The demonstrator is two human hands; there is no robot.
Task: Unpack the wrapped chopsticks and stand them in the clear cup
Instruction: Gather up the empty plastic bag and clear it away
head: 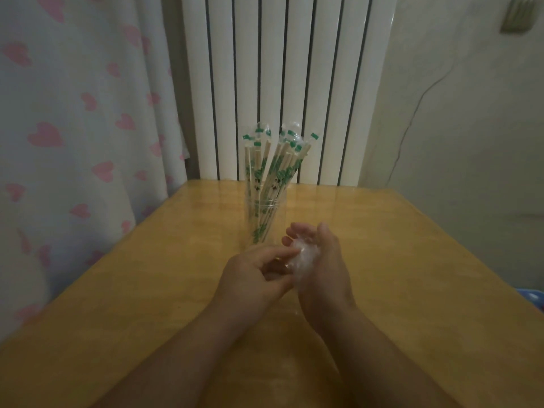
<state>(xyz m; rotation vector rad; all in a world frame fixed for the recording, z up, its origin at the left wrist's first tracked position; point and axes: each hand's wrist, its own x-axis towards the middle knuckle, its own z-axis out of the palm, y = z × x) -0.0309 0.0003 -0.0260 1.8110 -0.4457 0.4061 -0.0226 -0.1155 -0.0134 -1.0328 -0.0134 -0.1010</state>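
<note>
Table (117,290), right hand (321,260) cupping plastic (303,257), left hand (253,272) pinching

A yellow-brown wooden desk (397,260) with a shiny top fills the lower part of the view. Behind its far edge stands a tall white radiator (294,83) with dark gaps between its bars. On the left hangs a pale curtain (73,69) with pink hearts (45,134) on it. On the right is a plain wall (477,128) with a thin crack (412,119) running down it. High on that wall is a small blurry thing (519,14). Something blue (533,296) peeks in at the right edge
</note>
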